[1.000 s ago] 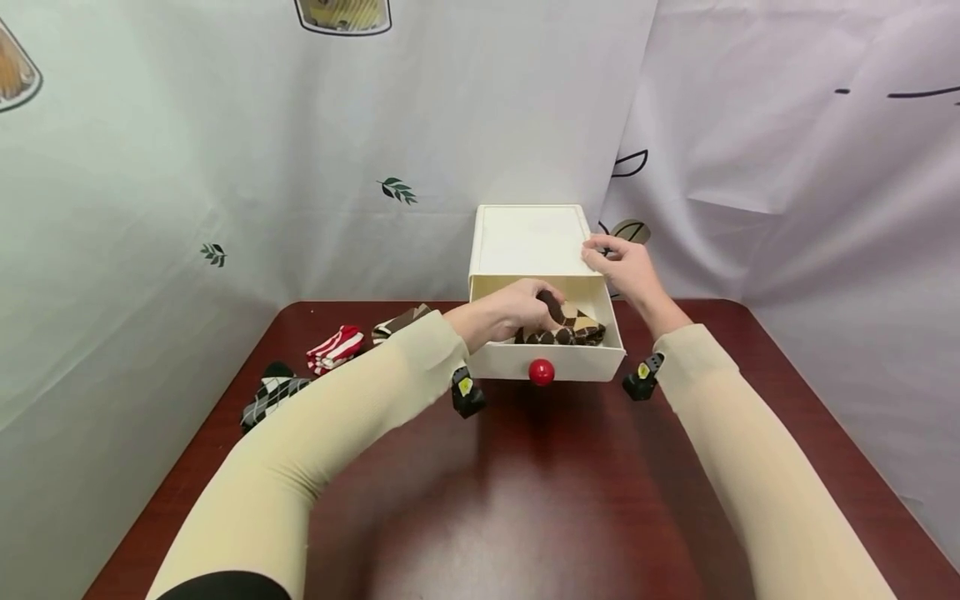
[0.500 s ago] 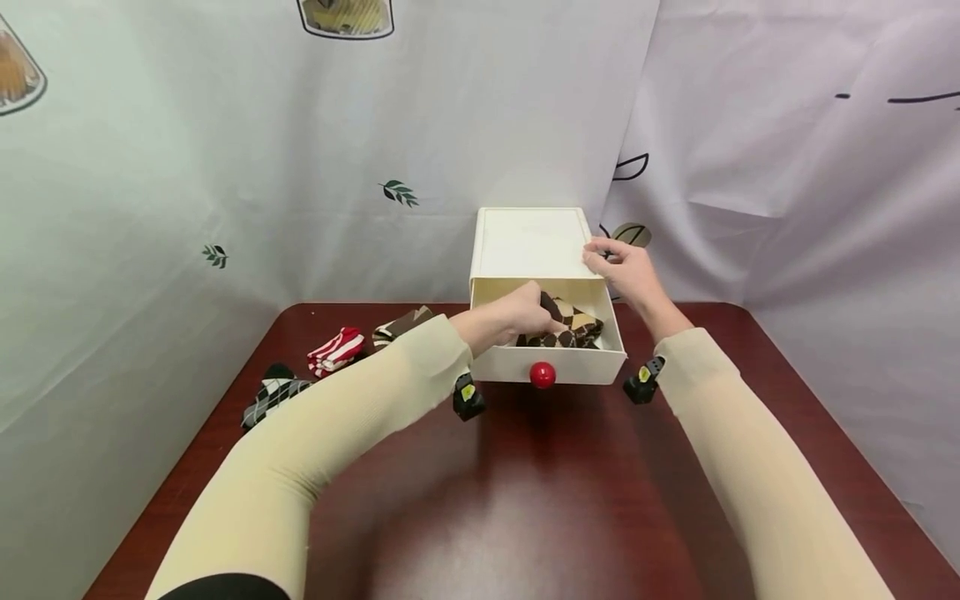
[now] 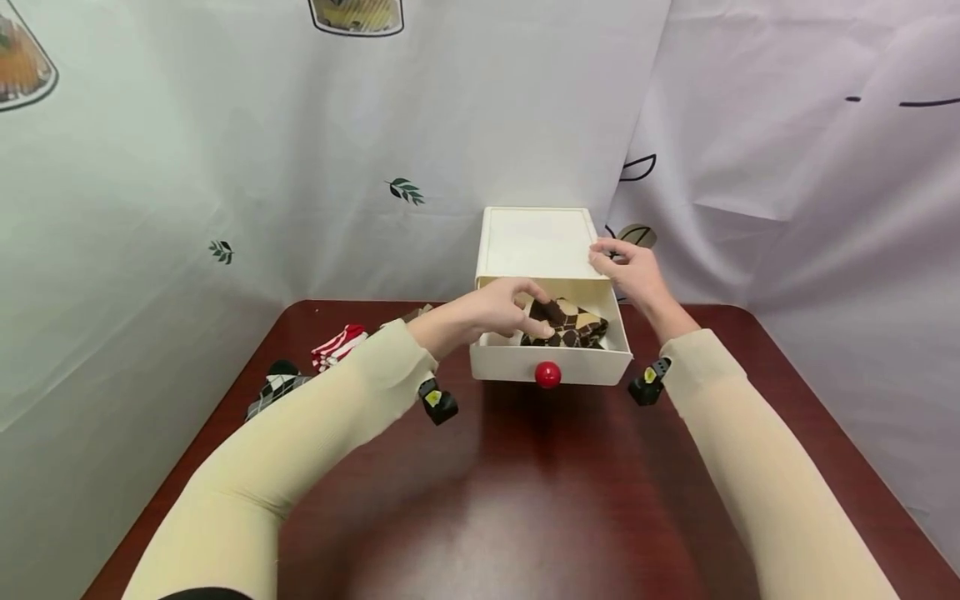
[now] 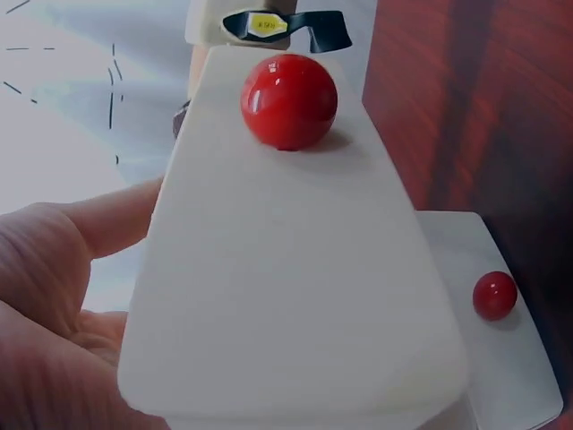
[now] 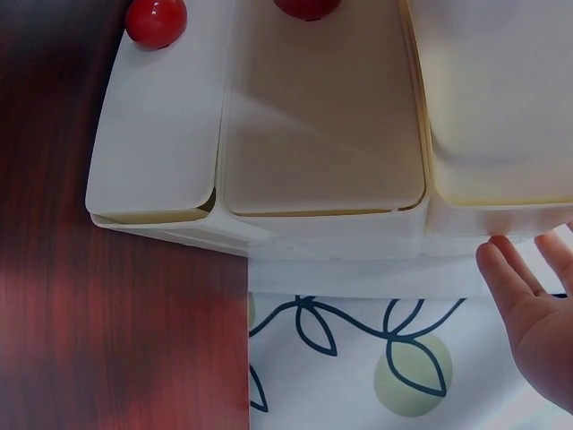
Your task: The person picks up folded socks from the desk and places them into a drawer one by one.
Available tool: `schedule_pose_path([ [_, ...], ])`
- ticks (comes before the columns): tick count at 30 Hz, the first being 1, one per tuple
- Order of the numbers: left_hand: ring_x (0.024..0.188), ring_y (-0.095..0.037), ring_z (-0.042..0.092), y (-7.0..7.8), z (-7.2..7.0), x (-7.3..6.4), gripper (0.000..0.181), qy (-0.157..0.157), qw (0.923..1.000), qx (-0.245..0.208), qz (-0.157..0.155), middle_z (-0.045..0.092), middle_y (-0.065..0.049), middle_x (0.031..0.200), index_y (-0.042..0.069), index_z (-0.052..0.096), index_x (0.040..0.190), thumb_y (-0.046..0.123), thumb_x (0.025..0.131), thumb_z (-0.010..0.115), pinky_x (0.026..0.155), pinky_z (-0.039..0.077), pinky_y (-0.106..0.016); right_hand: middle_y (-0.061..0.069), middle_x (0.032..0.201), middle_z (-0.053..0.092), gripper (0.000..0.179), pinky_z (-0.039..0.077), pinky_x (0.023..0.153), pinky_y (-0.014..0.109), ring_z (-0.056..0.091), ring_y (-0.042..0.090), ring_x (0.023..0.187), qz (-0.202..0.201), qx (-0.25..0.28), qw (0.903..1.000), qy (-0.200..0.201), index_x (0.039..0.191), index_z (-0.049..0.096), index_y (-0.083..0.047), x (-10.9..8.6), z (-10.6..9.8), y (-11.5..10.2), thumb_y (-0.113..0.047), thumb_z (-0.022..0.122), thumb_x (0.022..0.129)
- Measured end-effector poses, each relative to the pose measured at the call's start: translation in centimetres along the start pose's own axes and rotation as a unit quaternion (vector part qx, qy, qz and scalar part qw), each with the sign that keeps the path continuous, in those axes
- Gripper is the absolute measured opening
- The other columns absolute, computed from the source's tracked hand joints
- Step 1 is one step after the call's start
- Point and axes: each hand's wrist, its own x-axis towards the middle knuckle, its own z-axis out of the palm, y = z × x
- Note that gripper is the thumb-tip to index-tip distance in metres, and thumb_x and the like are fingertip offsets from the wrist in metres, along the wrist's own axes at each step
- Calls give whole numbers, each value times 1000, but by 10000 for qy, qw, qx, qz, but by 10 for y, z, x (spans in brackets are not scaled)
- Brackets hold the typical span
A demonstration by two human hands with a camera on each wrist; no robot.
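Observation:
A small white cabinet [image 3: 538, 242] stands at the back of the table, its top drawer [image 3: 504, 364] pulled out by a red knob [image 3: 547, 374] side. Inside the drawer lie brown and tan argyle socks [image 3: 577, 327]. My left hand [image 3: 498, 310] hovers over the drawer's left side, thumb and fingers spread, with the thumb tip overlapping the socks. In the left wrist view, the drawer front [image 4: 286, 269] hides part of that hand. Straight fingertips of my right hand [image 3: 633, 271] rest at the cabinet's upper right edge; the right wrist view shows them against its side wall.
On the table's left lie a red and white striped sock bundle [image 3: 337, 346] and a black and grey argyle one [image 3: 277, 389]. A brown bundle [image 3: 415, 314] is mostly hidden behind my left forearm. Lower closed drawers [image 5: 166, 125] sit beneath the pulled-out one. A white curtain [image 3: 337, 167] hangs behind.
My left hand has let go of the brown argyle socks, spreading its fingers and drawing back slightly left. The socks lie in the drawer. My right hand stays at the cabinet edge.

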Motion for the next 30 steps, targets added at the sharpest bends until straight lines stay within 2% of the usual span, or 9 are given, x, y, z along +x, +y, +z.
schedule_pose_path([
  [3, 115, -25, 46, 2, -1, -5, 50, 15, 9999, -55, 105, 42, -15, 133, 9, 54, 122, 12, 77, 76, 86, 48, -39, 7, 142, 39, 45, 43, 77, 30, 49, 19, 102, 10, 0, 10000, -2, 122, 58, -7, 0, -3, 0, -36, 63, 87],
  [6, 113, -26, 48, 3, -7, -14, 49, 172, 9993, -100, 304, 43, -17, 133, 8, 54, 122, 13, 78, 76, 88, 48, -39, 7, 143, 38, 46, 43, 78, 32, 49, 19, 105, 60, -9, 10000, 7, 122, 58, -7, -2, -5, 0, -36, 62, 88],
  [11, 108, -25, 55, -6, -36, -39, 43, 708, 9947, -480, 568, 51, -15, 127, 5, 55, 120, 14, 82, 72, 87, 48, -39, 6, 145, 37, 47, 43, 79, 31, 48, 20, 109, 96, -77, 9999, 3, 123, 57, -7, -2, -7, 0, -38, 62, 88],
  [15, 99, -21, 59, -29, -64, -57, 37, 1283, 9866, -900, 444, 56, -14, 120, 3, 56, 118, 15, 85, 69, 83, 50, -36, 5, 145, 36, 49, 43, 78, 30, 47, 20, 108, 95, -70, 9999, -62, 125, 57, -8, -1, -7, -2, -40, 61, 88],
  [18, 94, -19, 61, -48, -77, -69, 37, 1577, 9795, -1221, 277, 57, -14, 117, 2, 55, 119, 16, 87, 66, 83, 51, -35, 5, 145, 36, 49, 43, 76, 28, 47, 19, 106, 78, -57, 9999, -102, 125, 57, -8, 0, -5, -4, -40, 62, 88],
  [24, 95, -17, 62, -83, -91, -91, 40, 1858, 9695, -1598, -56, 54, -14, 121, 0, 52, 122, 16, 88, 66, 81, 51, -31, 5, 144, 39, 49, 43, 81, 28, 50, 19, 109, -37, -46, 9999, -140, 125, 57, -7, 3, -2, -6, -39, 62, 88],
  [30, 90, -12, 63, -117, -101, -109, 43, 2118, 9570, -1947, -380, 51, -13, 120, -1, 49, 124, 17, 89, 64, 84, 50, -33, 5, 144, 39, 51, 43, 85, 32, 50, 19, 109, 11, -133, 9998, -146, 126, 56, -7, 0, -5, -8, -41, 61, 88],
])
